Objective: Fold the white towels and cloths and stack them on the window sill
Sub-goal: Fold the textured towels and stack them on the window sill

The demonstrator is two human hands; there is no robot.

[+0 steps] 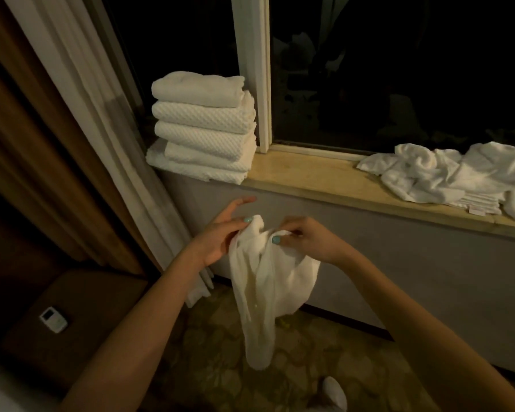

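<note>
Both hands are holding a white cloth [268, 292] in the air, just below and in front of the window sill [304, 176]. The left hand [220, 236] is pinching a top corner under its thumb, forefinger sticking out straight; the right hand [302, 237] is pinching the edge beside it. The cloth is hanging bunched and twisted, so it is risking a crooked fold if the corners are not matched, and its tail may be brushing the floor. At the sill's left end the stack of folded towels [202, 126] is standing tall; another layer set off-centre could be tipping it. At the sill's right end, unfolded towels [446, 176] are lying heaped. No container is showing.
</note>
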